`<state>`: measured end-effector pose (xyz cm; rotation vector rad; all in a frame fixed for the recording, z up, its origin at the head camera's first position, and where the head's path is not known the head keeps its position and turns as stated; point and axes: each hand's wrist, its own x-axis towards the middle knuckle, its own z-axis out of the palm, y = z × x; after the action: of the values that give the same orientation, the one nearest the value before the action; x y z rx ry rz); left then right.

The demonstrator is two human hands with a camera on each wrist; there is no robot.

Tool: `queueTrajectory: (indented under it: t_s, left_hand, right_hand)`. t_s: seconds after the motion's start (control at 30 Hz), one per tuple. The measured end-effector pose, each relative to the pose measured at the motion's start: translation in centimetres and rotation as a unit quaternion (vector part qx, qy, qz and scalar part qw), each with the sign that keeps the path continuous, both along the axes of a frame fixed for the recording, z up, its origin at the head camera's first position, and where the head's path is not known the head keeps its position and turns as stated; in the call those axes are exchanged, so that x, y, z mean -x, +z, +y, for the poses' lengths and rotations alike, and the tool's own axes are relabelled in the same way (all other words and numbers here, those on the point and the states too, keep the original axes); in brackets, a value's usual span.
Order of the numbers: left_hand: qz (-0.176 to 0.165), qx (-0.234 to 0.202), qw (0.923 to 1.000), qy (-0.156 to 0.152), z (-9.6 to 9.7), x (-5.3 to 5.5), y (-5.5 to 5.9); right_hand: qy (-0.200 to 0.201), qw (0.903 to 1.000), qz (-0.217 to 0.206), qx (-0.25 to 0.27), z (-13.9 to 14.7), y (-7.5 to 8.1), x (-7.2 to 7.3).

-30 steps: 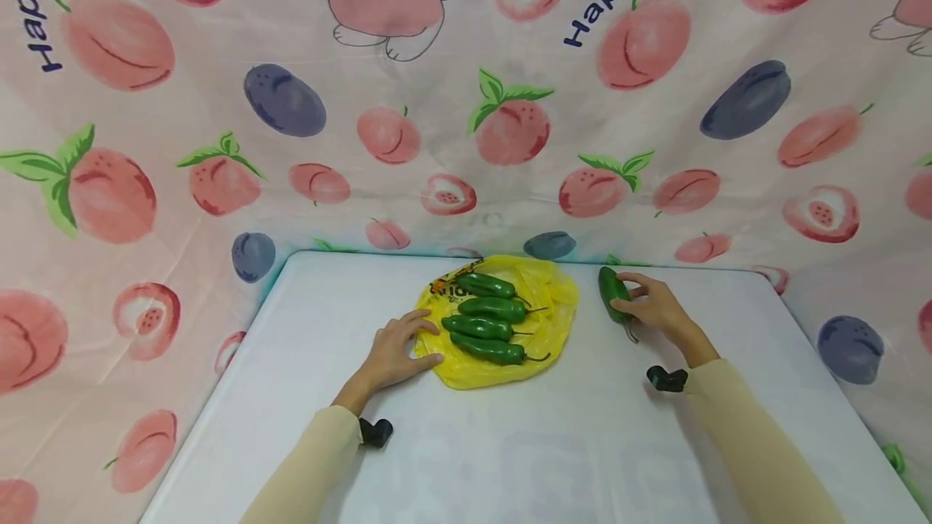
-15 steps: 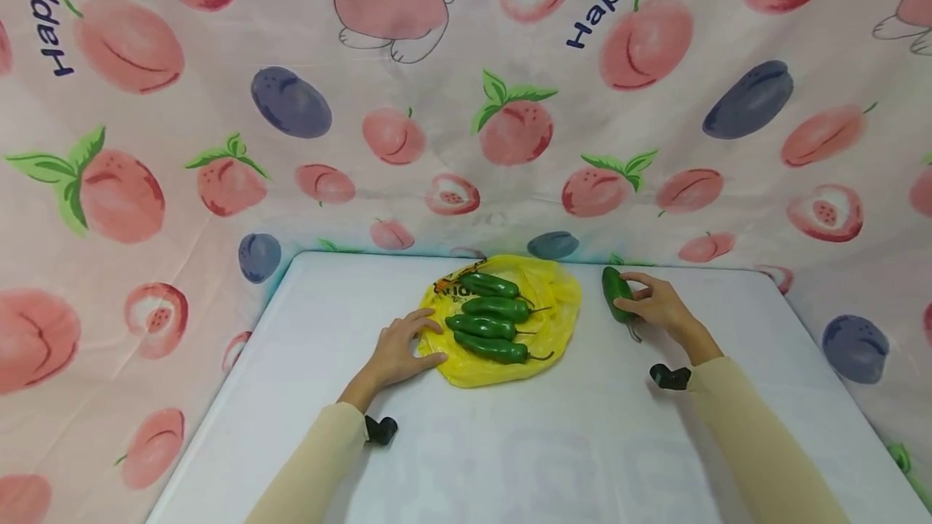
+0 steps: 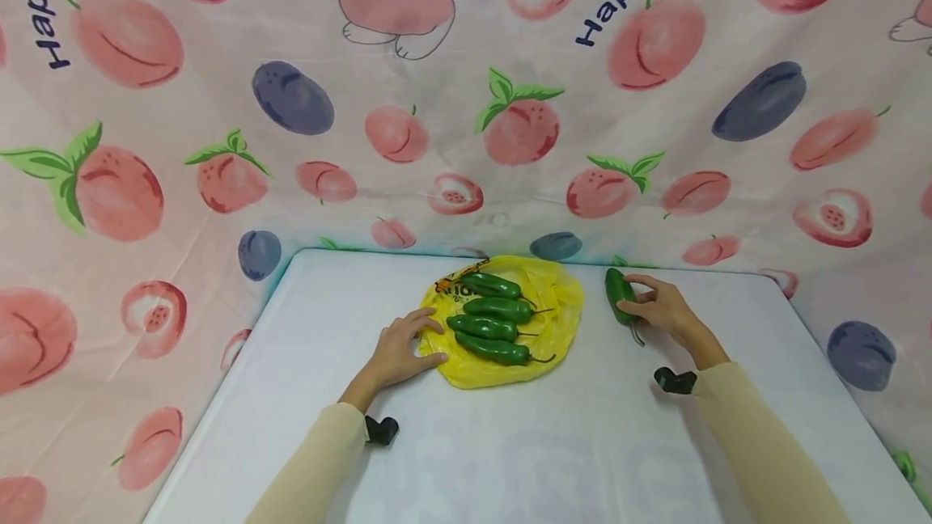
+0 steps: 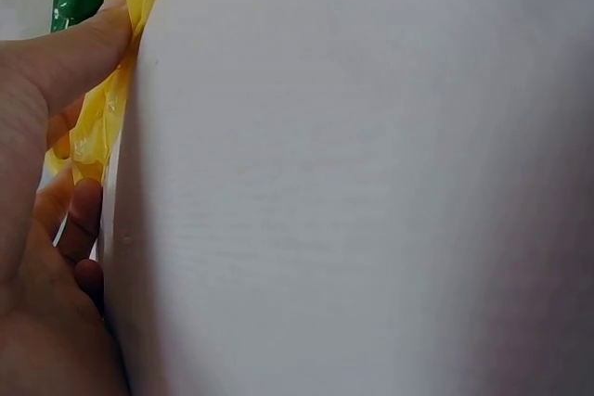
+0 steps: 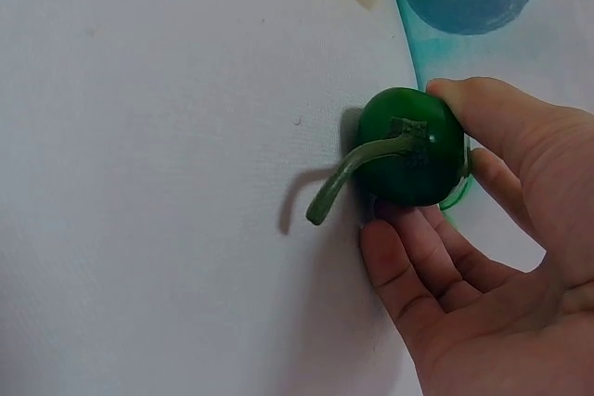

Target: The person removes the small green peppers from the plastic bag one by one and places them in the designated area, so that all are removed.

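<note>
Several green chili peppers lie side by side on a yellow plastic bag, their stems pointing right. My left hand rests at the bag's left edge, thumb and fingers spread apart and touching the plastic. In the left wrist view, the thumb lies against the yellow plastic beside a pepper. To the right of the bag, my right hand holds another green chili pepper between thumb and fingers. The right wrist view shows that pepper stem-end on, close over the white surface with its curved stem hanging out.
Everything stands on a white table, with the bag near its back edge. A fruit-printed cloth rises behind and at the sides. Black devices sit on both wrists.
Both hands keep their places at the bag and at the separate pepper. Only the head view has shifted slightly.
</note>
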<state>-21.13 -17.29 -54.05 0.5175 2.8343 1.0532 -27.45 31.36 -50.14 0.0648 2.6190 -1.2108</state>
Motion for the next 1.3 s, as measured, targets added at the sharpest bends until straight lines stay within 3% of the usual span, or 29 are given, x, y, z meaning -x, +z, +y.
queueTrajectory:
  t_s: [0.7,0.93,1.3]
  left_hand:
    - [-0.003,-0.006,1.0000,-0.003,0.3,0.7,0.8]
    - [-0.002,0.000,1.0000,-0.008,0.3,0.6,0.5]
    - [-0.011,0.001,0.9999,0.007,-0.1,-0.3,0.0]
  right_hand:
    - [0.003,0.9999,-0.009,-0.011,0.6,1.1,0.2]
    - [0.040,0.9987,0.020,-0.024,0.5,1.7,0.0]
    - [0.093,0.9890,0.025,-0.112,-0.4,2.4,-0.1]
